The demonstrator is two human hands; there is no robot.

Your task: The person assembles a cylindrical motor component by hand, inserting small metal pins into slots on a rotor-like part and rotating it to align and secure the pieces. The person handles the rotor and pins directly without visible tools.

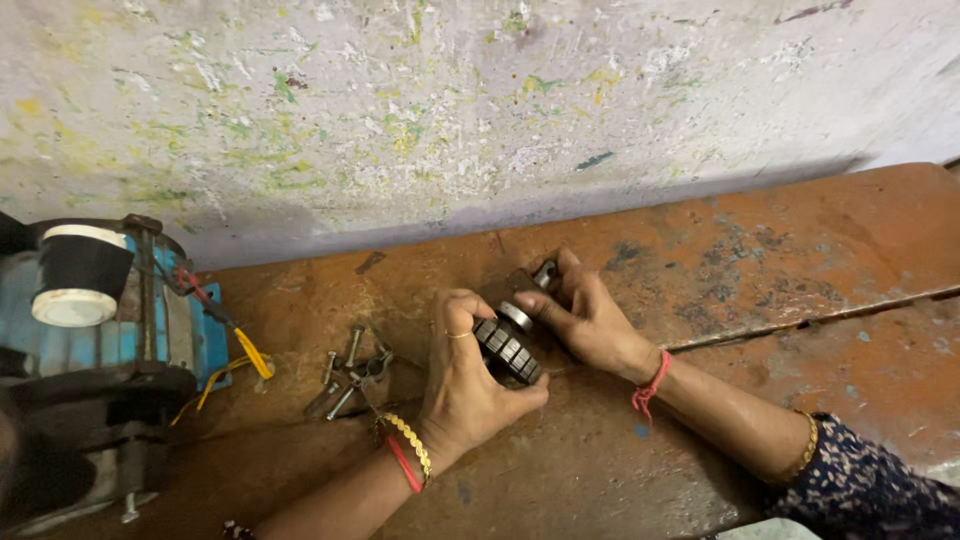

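A rusty orange bench (800, 250) runs below a paint-flecked wall (450, 100). The left hand (465, 375) and right hand (590, 320) both grip a ribbed dark metal part (508, 345) on the bench's middle. Loose bolts (345, 375) lie near a blue motor (100, 330) at left.

The left hand (468, 375) hides much of the toothed metal part (508, 345), and the blue motor (95, 340) seems cut off at the left edge.

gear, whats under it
The gear sits over the rusty bench, held by the left hand and right hand. The spot directly beneath is covered.
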